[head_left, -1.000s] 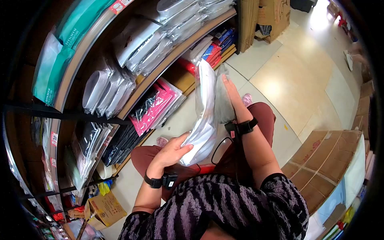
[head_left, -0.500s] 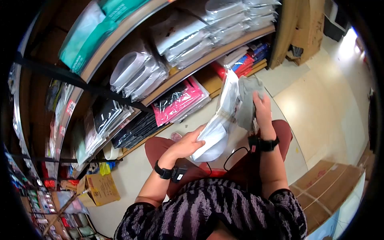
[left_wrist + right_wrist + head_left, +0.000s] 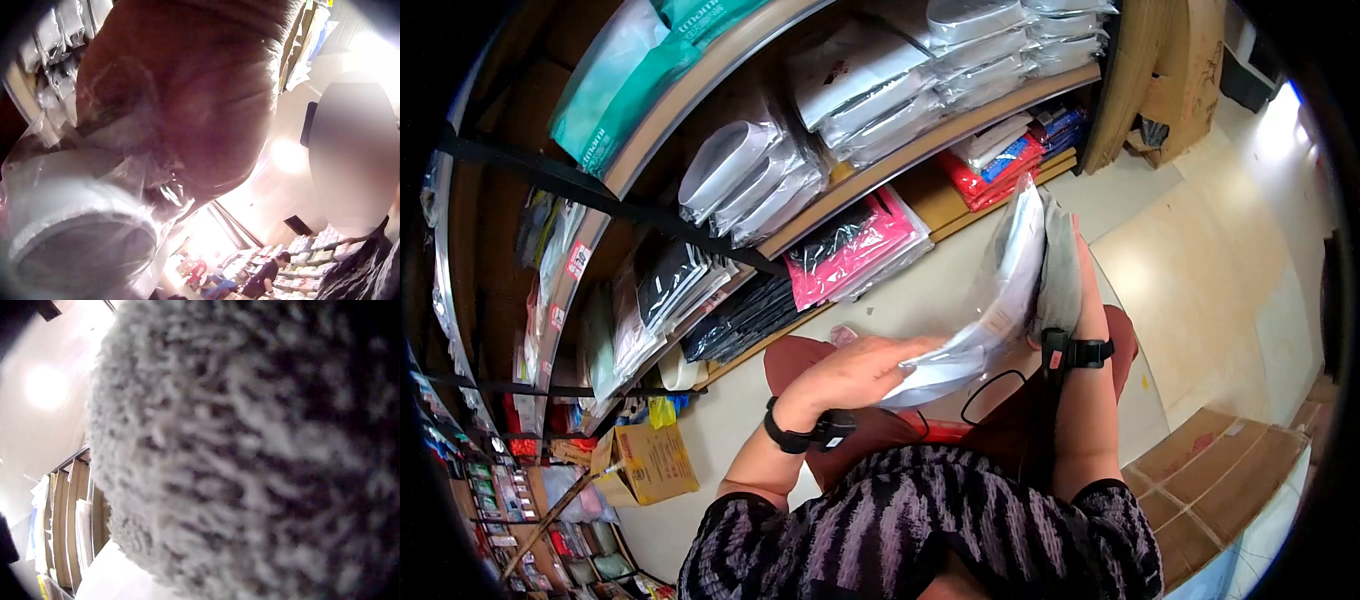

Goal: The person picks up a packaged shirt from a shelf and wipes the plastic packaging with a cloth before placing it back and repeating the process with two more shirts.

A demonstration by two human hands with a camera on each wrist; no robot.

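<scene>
A folded white shirt in a clear plastic bag (image 3: 1000, 310) stands tilted above the person's lap. The left hand (image 3: 855, 372) grips its lower end, and in the left wrist view the palm (image 3: 187, 94) covers much of the bag beside a round white collar (image 3: 81, 219). A grey cloth (image 3: 1057, 270) lies along the bag's right face, held in the right hand (image 3: 1090, 290), whose fingers are mostly behind it. The cloth's fuzzy pile (image 3: 219, 456) fills most of the right wrist view.
Shelves on the left carry bagged white shirts (image 3: 750, 180), a pink bagged garment (image 3: 850, 250) and green packages (image 3: 605, 130). An open carton (image 3: 650, 465) stands on the floor at left. A large cardboard box (image 3: 1210, 480) is at right, with tiled floor (image 3: 1200, 260) beyond.
The head view has swung left. The right hand and grey cloth have shifted against the bag's right face, after the cloth hung apart from it. The left hand still holds the lower end.
</scene>
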